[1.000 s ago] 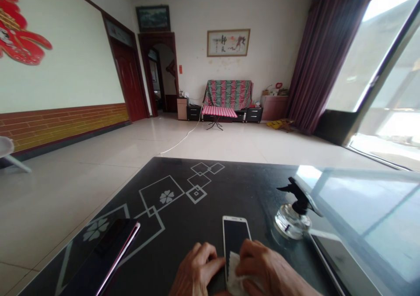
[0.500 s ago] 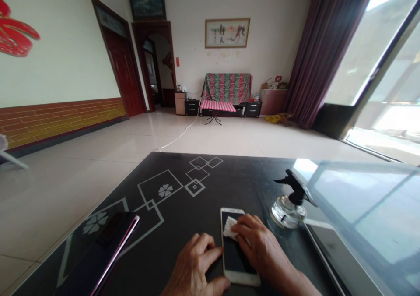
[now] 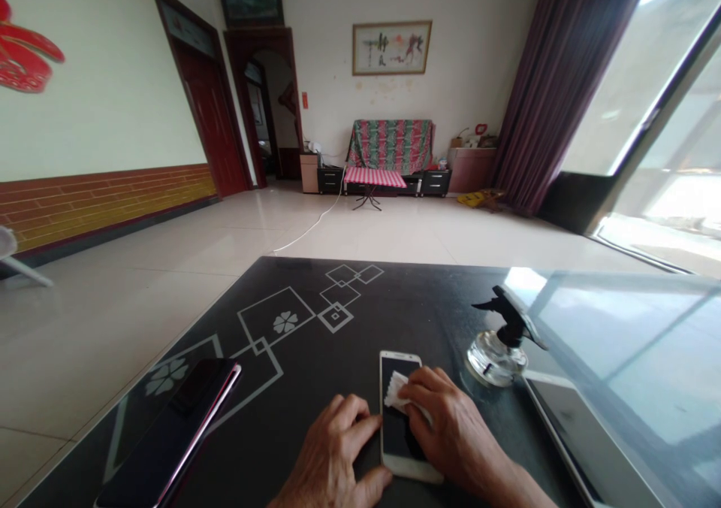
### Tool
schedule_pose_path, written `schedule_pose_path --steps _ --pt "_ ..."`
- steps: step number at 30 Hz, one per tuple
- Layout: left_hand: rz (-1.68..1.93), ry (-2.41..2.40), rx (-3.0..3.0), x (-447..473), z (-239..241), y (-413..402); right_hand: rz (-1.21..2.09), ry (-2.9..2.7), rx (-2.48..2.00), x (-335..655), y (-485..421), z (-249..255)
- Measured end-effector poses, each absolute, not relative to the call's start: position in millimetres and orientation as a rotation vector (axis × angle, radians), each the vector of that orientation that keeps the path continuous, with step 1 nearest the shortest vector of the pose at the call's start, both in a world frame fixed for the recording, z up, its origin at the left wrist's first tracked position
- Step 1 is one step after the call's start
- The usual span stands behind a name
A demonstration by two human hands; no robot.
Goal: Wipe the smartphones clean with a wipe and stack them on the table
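White phone (image 3: 396, 436) lies flat, screen up, on the dark counter (image 3: 417, 312). R hand (image 3: 451, 421) pinches a white wipe (image 3: 396, 389) against the glass; L hand (image 3: 341, 448), thumb & index spread apart, sits at its left edge & lower corner, prob. to stop sliding. Spray bottle (image 3: 496, 359) (nozzle pointing left) stands nearby, prob. for quick reach.

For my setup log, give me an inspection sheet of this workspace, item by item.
Surface: glossy black table, grey geometric pattern.
Job's things: white rectangular phone, screen up; crumpled white wipe on its screen.
Clutter: dark phone with pinkish edge; clear spray bottle, black trigger; white-framed tablet.
Hands: left hand at white phone's left edge; right hand holds wipe.
Cables: thin white cable on floor beyond table.
Surroundings: purple curtain; red-and-white checked table.
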State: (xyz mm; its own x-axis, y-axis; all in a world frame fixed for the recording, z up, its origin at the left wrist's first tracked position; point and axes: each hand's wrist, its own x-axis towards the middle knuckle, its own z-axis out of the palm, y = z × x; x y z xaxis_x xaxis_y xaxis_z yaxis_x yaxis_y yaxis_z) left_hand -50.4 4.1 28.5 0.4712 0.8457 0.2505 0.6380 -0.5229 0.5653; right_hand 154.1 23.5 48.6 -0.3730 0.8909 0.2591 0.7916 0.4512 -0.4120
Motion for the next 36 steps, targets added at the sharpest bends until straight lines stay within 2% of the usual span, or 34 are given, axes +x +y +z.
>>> schedule_pose_path --steps 4,22,36 --pt "0.744 1.260 2.319 -49 28 4 0.325 -2.290 -1.395 151 17 49" --pt "0.752 1.242 2.323 -48 15 11 0.006 -2.304 -1.499 138 61 42" --pt "0.728 1.267 2.288 -49 24 7 -0.116 -2.171 -1.676 148 69 37"
